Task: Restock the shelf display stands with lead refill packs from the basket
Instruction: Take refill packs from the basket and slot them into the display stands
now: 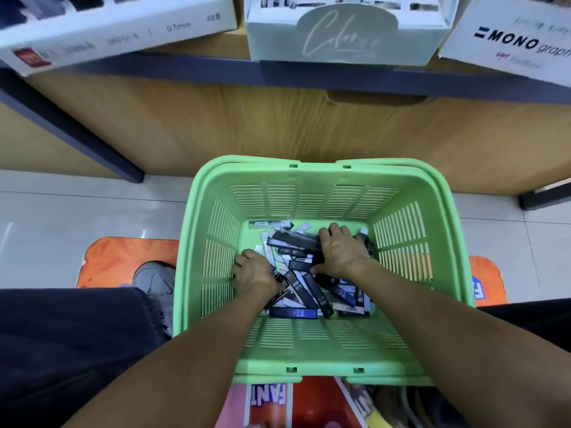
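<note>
A green slatted basket sits on the floor below the shelf. Its bottom holds a loose pile of several dark and white lead refill packs, some marked HB 0.5. Both my hands are down inside it. My left hand rests on the left side of the pile with fingers curled into the packs. My right hand lies over the upper right of the pile, fingers closed on a few black packs. Three white cardboard display stands line the shelf above: a left one, a middle one and a right one.
The wooden shelf front with its dark edge rises just behind the basket. An orange mat lies on the pale tiled floor under the basket. My grey shoe and dark trouser leg are at the left. Colourful printed packaging lies at the bottom.
</note>
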`<state>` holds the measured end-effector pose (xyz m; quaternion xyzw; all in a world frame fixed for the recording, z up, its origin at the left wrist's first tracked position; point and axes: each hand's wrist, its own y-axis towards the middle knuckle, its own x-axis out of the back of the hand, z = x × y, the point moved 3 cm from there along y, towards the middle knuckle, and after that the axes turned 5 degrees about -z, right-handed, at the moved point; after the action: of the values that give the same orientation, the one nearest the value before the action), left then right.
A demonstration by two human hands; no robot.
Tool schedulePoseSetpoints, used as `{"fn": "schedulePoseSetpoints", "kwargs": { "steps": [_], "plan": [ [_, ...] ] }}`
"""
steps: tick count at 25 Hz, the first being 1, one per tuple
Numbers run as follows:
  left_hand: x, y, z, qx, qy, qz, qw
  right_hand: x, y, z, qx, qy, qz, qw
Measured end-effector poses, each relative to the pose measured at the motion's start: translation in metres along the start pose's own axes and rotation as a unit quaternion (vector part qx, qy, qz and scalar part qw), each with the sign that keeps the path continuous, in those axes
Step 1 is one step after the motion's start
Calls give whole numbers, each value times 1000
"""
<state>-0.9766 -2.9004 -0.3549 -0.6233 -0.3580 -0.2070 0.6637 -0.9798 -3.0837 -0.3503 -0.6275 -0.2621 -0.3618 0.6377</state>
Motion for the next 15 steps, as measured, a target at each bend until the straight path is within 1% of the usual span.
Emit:
{"fn": "schedulePoseSetpoints", "kwargs": {
  "steps": [3, 5, 8, 12, 15],
  "plan": [
    [0, 6, 1, 22, -56, 16, 998, -1, 2, 2, 3, -7, 8, 1000],
    [-2, 13, 3, 30, -113, 12, 993, -1, 3, 5, -2, -6, 16, 1000],
    [-1, 18, 4, 47, -207, 0, 977, -5, 4, 9, -13, 43, 40, 998],
    [-1, 13, -1, 80, -241, -5, 967, -9, 3, 11, -41, 111, 50, 992],
    [-2, 6, -10, 87, -241, 2, 967, -10, 3, 10, -90, 183, 57, 977]
  ]
}}
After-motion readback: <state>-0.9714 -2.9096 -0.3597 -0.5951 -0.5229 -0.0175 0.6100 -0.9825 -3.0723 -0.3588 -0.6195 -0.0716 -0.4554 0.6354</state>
